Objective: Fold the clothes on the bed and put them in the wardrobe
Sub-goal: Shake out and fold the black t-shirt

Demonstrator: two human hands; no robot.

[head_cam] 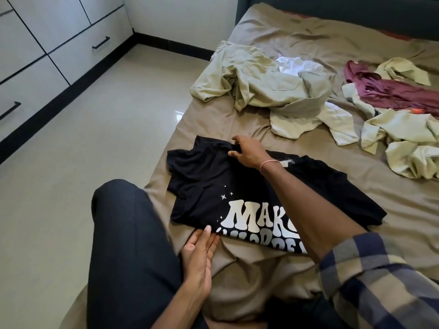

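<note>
A black T-shirt (206, 186) with white lettering lies partly folded near the bed's left edge. My right hand (247, 151) reaches across it and pinches the fabric at its far side, near the sleeve. My left hand (199, 252) lies flat with fingers together, its fingertips touching the shirt's near edge. A crumpled pile of pale olive clothes (259, 84) with a white garment (297, 66) lies farther up the bed. A maroon garment (389, 91) and more pale clothes (403, 143) lie at the right.
The bed (308, 34) has a wrinkled tan sheet and a dark headboard at the top. White wardrobe drawers (78, 51) with black handles stand at the left across a glossy tiled floor. My knee in dark trousers (133, 245) rests at the bed's edge.
</note>
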